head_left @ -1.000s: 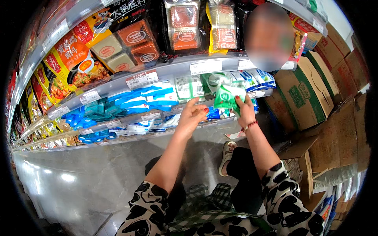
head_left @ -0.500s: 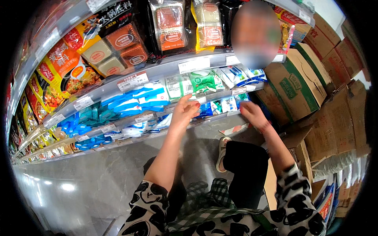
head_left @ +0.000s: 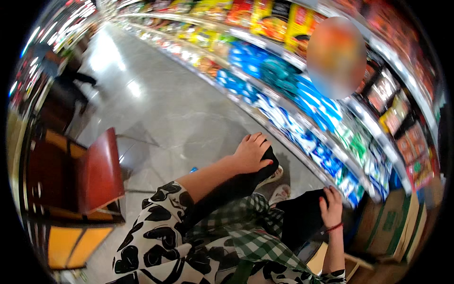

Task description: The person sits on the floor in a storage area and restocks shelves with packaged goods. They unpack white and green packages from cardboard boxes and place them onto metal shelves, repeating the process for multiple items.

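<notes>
My left hand (head_left: 253, 152) rests on my bent left knee, with its fingers lying over the black trouser cloth. On my right knee (head_left: 302, 215) lies my right hand (head_left: 332, 208), fingers stretched out and a red band round the wrist. Neither hand holds anything. The nearest goods are blue-and-white bags (head_left: 319, 102) and green-and-white bags (head_left: 357, 144) on the low shelves, a little beyond my knees. A checked apron (head_left: 267, 248) covers my lap.
Shelves of yellow and red food packets (head_left: 213, 9) run along the right. A green-marked cardboard box (head_left: 385, 222) stands at their near end. To the left are a dark red chair-like panel (head_left: 101, 170) and an orange-fronted cabinet (head_left: 75, 246). A person (head_left: 66, 71) is farther up the grey aisle floor (head_left: 156, 104).
The view has swung left along the aisle. Both hands have come down from in front of the shelves onto my knees.
</notes>
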`<act>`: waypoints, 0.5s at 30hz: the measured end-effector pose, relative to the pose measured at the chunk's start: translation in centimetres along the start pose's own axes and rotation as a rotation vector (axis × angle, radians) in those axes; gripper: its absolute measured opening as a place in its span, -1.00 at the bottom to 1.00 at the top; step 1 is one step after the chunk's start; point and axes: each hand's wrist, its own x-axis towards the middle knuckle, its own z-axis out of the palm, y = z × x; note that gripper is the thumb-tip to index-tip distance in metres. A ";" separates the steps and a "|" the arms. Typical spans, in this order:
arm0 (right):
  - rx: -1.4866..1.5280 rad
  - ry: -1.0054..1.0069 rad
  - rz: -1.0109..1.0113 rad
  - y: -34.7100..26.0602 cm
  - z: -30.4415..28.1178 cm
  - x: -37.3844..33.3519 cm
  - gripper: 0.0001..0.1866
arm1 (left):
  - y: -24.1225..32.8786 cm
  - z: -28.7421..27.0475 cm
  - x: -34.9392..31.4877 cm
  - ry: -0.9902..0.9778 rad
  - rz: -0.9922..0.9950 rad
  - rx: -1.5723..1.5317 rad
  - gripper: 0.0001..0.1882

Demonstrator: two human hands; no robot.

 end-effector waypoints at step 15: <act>0.040 -0.579 -0.547 -1.8 10.3 13.3 -0.71 | -13.1 -6.6 -12.4 -0.244 -0.181 -0.139 -0.73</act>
